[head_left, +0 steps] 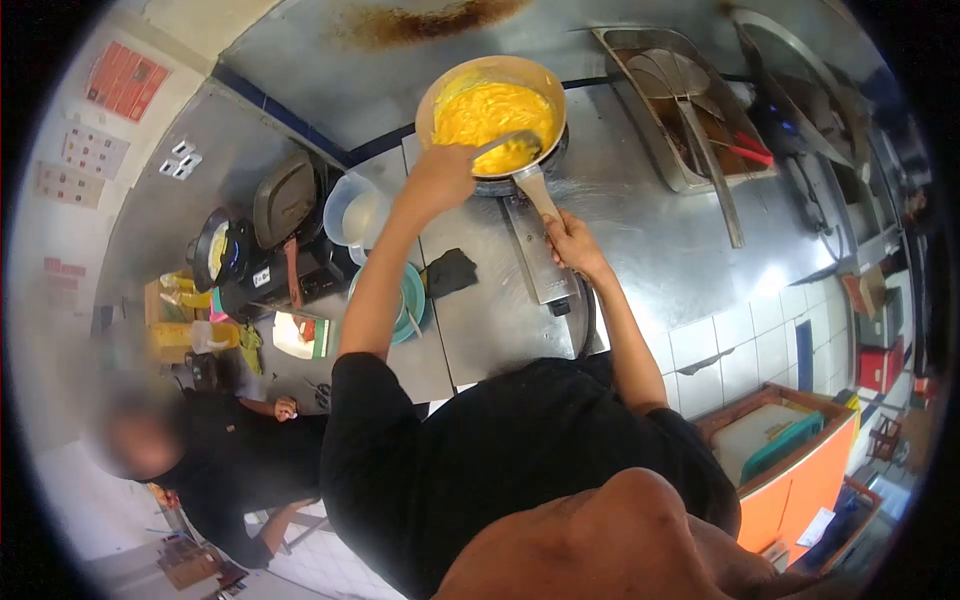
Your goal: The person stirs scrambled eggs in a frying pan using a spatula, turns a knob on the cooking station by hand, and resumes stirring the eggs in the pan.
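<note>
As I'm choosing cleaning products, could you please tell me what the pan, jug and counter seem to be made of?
Pan: probably metal with a smooth tan coating, judging by its even-coloured inner wall.
Jug: likely translucent plastic from its pale, cloudy wall; glass is possible.
Counter: apparently satin stainless steel, from its grey surface and blurred bright reflections.

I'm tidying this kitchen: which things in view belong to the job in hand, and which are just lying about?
In use:
stirring utensil, in the left hand
pan, its handle in the right hand
yellow food in the pan

Apparently lying about:
black cloth-like piece
turquoise bowl
plastic jug
long-handled strainer
</note>
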`<control>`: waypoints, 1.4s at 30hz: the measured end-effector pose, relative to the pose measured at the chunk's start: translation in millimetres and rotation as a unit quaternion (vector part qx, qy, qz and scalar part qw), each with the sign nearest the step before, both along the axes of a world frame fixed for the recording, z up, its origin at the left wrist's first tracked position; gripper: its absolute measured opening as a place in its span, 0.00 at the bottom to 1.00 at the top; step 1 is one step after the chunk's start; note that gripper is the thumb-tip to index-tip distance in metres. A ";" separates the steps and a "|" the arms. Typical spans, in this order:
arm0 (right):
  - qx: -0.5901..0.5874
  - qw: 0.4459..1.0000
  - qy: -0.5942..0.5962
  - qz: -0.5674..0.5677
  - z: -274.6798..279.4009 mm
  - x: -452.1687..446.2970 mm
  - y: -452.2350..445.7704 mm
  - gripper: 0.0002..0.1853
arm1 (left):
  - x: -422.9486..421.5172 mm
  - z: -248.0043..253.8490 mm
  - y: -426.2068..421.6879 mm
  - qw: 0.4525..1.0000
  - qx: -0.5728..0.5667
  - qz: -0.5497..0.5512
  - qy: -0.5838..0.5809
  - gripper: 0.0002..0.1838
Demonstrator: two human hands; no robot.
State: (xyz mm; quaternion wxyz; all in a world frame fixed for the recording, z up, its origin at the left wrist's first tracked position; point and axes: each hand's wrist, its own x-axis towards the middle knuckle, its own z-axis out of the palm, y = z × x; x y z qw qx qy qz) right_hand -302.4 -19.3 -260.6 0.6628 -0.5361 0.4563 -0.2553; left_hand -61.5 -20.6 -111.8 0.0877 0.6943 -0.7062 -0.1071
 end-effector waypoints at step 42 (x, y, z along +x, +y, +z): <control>0.000 1.000 0.005 0.003 2.4 -0.5 0.5 0.19 | 76.4 20.2 -46.8 0.973 -0.147 -0.049 -0.172 0.17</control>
